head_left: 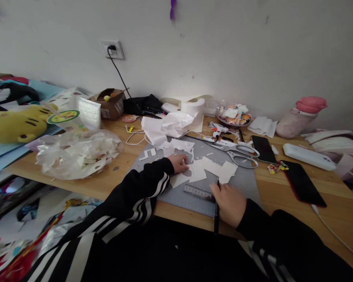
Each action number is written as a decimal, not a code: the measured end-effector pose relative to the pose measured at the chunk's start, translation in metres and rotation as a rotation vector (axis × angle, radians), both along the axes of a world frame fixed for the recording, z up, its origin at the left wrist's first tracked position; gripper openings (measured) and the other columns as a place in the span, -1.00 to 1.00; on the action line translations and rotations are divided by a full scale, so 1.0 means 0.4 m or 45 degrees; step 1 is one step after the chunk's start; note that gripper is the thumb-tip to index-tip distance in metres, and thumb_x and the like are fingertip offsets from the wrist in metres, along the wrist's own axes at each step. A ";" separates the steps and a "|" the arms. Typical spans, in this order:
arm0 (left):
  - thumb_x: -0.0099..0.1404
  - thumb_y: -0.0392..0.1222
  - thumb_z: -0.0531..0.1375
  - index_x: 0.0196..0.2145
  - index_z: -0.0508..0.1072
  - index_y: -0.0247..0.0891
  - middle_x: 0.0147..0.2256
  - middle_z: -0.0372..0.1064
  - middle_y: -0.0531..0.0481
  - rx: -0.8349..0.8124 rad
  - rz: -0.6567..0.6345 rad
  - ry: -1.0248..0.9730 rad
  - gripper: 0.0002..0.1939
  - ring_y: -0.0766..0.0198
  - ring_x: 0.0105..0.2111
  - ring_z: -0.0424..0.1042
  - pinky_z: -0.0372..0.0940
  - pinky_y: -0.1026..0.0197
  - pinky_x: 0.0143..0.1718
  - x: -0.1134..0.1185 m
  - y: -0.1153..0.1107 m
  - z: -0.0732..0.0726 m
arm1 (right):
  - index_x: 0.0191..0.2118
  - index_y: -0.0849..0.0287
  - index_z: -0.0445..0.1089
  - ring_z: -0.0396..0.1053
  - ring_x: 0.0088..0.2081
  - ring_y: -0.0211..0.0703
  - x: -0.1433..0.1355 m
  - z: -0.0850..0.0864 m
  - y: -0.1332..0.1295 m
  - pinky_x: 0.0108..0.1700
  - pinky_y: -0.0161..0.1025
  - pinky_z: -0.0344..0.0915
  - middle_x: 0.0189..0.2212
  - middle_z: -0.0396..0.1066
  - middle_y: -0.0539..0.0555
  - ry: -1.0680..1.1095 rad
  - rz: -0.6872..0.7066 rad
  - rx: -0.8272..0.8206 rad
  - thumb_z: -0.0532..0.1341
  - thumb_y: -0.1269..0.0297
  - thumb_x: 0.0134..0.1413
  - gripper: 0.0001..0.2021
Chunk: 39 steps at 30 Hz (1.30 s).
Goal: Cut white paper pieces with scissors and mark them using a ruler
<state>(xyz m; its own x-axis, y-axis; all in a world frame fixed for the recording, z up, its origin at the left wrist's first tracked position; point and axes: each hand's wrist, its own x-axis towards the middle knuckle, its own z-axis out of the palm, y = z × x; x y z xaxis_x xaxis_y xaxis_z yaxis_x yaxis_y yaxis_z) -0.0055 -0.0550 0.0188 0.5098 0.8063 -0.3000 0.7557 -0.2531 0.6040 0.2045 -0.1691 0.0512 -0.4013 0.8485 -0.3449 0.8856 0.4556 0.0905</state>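
White paper pieces (197,171) lie flat on the grey mat (170,197), roughly in front of the torso and between the two hands. Left hand (179,162) is nearer, its fingertips at the left edge of the group; the pieces run off from there toward the person's right. Group's long axis: side to side, ragged, the rightmost angular piece (228,171) ending just beyond the right hand (231,203). Right fingers closed round a slim black tool (217,215) (pen or craft knife, cannot tell which). Its length runs fore and aft, far end by the lower edge of that rightmost piece; whether it touches, cannot tell. Metal ruler (198,192) lies just nearer the body than the pieces, aslant, right end beside the tool. Left fingers bent, palm down, seemingly resting on the paper; whether they pinch any of it, cannot tell. Left forearm comes in from the near left, slanting across the table edge. Right forearm comes from the near right, wrist low, hand turned inward. Silver scissors (240,156) sit beyond the right hand, handles to the right.
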 end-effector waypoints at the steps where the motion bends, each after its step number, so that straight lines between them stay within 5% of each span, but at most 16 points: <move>1: 0.14 -0.06 0.10 -0.38 0.20 -0.19 -0.66 0.26 0.18 -0.009 0.008 -0.012 -0.82 0.33 -0.62 0.24 0.14 0.28 -0.47 0.000 0.000 0.000 | -0.18 0.28 0.24 0.38 -0.20 0.04 0.005 -0.001 0.002 -0.33 -0.22 0.08 -0.28 0.40 0.29 0.028 0.018 -0.012 0.08 0.56 -0.11 -0.71; 6: 0.11 -0.09 0.13 -0.40 0.21 -0.19 -0.68 0.24 0.20 -0.062 0.038 -0.091 -0.83 0.36 -0.65 0.21 0.11 0.30 -0.52 0.000 0.000 0.001 | -0.25 0.23 0.20 0.35 -0.32 -0.05 0.022 0.019 0.009 -0.38 -0.24 0.01 -0.39 0.37 0.17 0.216 0.042 -0.031 0.07 0.60 -0.20 -0.70; 14: 0.05 -0.15 0.18 -0.46 0.27 -0.22 -0.69 0.22 0.18 -0.190 0.015 -0.148 -0.86 0.39 -0.66 0.20 0.10 0.33 -0.53 0.000 0.015 -0.022 | -0.35 0.09 0.06 0.20 -0.52 -0.28 0.054 0.133 0.009 -0.45 -0.33 0.08 -0.51 0.26 -0.08 0.831 -0.067 -0.135 0.09 0.51 -0.29 -0.71; 16: 0.04 -0.18 0.19 -0.48 0.27 -0.23 -0.69 0.22 0.18 -0.230 0.018 -0.124 -0.86 0.39 -0.66 0.21 0.10 0.33 -0.53 0.001 0.019 -0.028 | -0.36 0.09 0.04 0.23 -0.48 -0.25 0.072 0.145 0.033 -0.42 -0.31 0.12 -0.46 0.27 -0.05 0.949 -0.052 0.005 0.10 0.48 -0.28 -0.72; 19: 0.04 -0.18 0.19 -0.48 0.26 -0.23 -0.69 0.21 0.19 -0.293 -0.004 -0.078 -0.86 0.38 -0.65 0.22 0.10 0.32 -0.53 -0.001 0.017 -0.026 | -0.36 0.10 0.06 0.27 -0.37 -0.15 0.096 0.118 0.088 -0.32 -0.24 0.15 -0.41 0.28 0.02 0.870 -0.032 0.201 0.11 0.49 -0.29 -0.72; 27: 0.15 -0.03 0.12 -0.49 0.21 -0.22 -0.63 0.20 0.14 0.003 -0.159 0.043 -0.77 0.37 -0.58 0.17 0.05 0.28 -0.48 -0.003 -0.003 0.006 | -0.29 0.14 0.12 0.29 -0.29 -0.10 0.108 -0.029 0.147 -0.29 -0.27 0.11 -0.36 0.31 0.10 0.396 0.035 -0.081 0.12 0.56 -0.27 -0.67; 33: -0.10 0.15 0.29 -0.46 0.19 -0.21 -0.58 0.19 0.16 0.005 -0.141 0.158 -0.53 0.37 -0.55 0.19 0.03 0.28 -0.47 0.011 -0.001 -0.005 | -0.25 0.19 0.19 0.26 -0.26 -0.10 0.094 -0.028 0.125 -0.26 -0.27 0.10 -0.31 0.30 0.15 0.289 0.068 -0.043 0.10 0.59 -0.24 -0.67; 39: -0.18 0.14 0.34 -0.43 0.14 -0.19 -0.58 0.13 0.20 -0.029 -0.168 0.234 -0.45 0.38 -0.57 0.16 -0.01 0.28 -0.50 0.014 -0.010 0.008 | -0.24 0.20 0.20 0.24 -0.25 -0.09 0.097 -0.026 0.124 -0.24 -0.26 0.11 -0.33 0.29 0.14 0.252 0.071 -0.010 0.12 0.58 -0.23 -0.68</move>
